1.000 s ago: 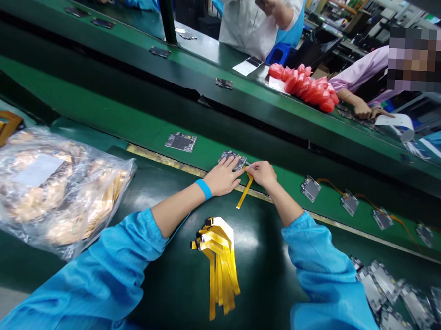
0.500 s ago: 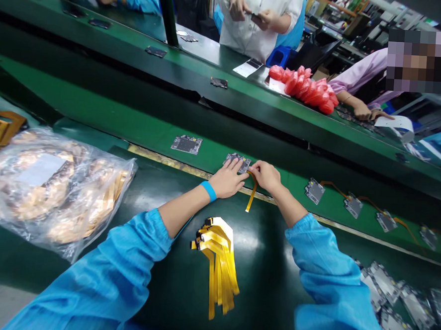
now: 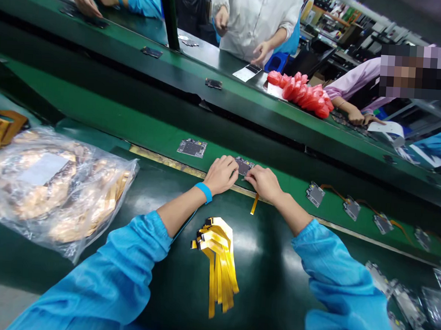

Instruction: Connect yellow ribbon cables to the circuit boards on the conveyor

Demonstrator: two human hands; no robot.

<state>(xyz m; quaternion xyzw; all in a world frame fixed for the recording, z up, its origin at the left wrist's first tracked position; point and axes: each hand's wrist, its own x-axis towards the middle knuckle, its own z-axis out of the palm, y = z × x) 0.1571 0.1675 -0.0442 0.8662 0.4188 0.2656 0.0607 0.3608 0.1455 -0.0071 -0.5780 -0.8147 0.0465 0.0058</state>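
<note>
A small circuit board lies on the green belt between my hands. My left hand, with a blue band at its wrist, has its fingers curled at the board's left edge. At the lower right of the board, the thumb and fingers of my right hand are pinched together. An orange ribbon cable hangs out below that hand toward the table; its upper end is hidden by the fingers. Nearer to me, a bundle of yellow ribbon cables lies fanned out on the dark table.
Another circuit board lies left on the belt. Rightward, several boards have cables attached. A clear bag of cables sits left, loose boards at lower right. Co-workers stand behind a raised shelf; red bundles lie there.
My left hand has slid off the top of the board to its left edge, fingers now curled. The right hand's fingers have moved slightly down and left over the cable's end.
</note>
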